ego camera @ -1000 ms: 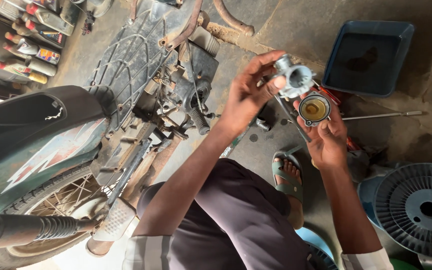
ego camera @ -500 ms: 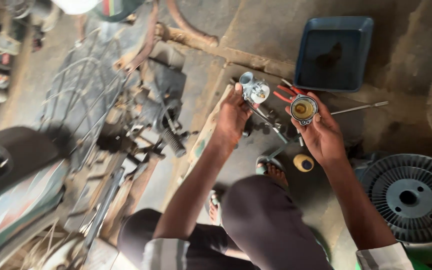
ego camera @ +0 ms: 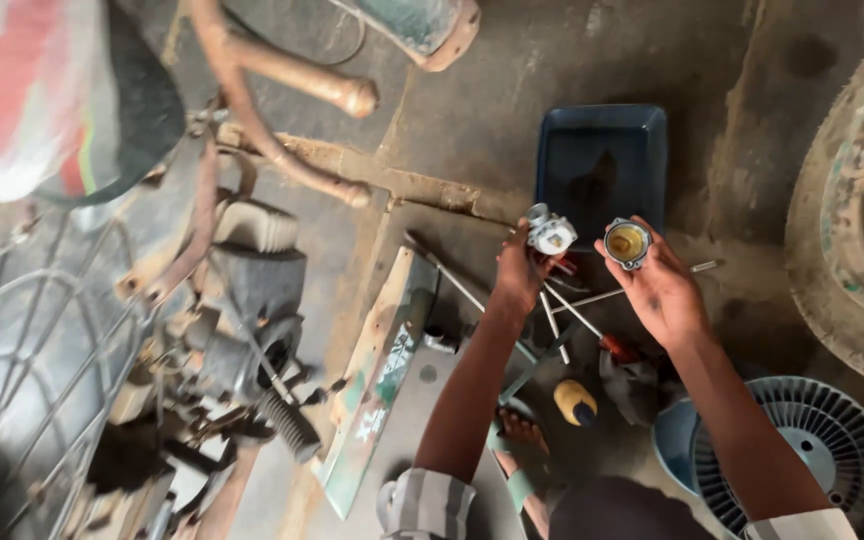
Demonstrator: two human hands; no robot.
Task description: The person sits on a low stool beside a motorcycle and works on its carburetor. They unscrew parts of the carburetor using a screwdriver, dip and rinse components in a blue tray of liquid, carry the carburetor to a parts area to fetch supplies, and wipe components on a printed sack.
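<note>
Hands are raised over a grimy concrete floor (ego camera: pixel 572 70), each gripping one part. Left hand (ego camera: pixel 519 272) has its fingers clamped on a small silver carburetor body (ego camera: pixel 550 232), held at the fingertips. Right hand (ego camera: pixel 664 290) lies palm up, its fingers closed round a round metal float bowl (ego camera: pixel 627 241) with a yellowish inside. Both parts sit near each other but apart, just in front of a dark blue plastic tray (ego camera: pixel 602 135) on the floor. Below the hands lie screwdrivers (ego camera: pixel 564 318), one with a yellow handle (ego camera: pixel 575 402), beside a sandalled foot (ego camera: pixel 520 440). A grey fan cover (ego camera: pixel 802 445) rests at lower right, and a stripped motorcycle engine (ego camera: pixel 252 330) lies at left.
</note>
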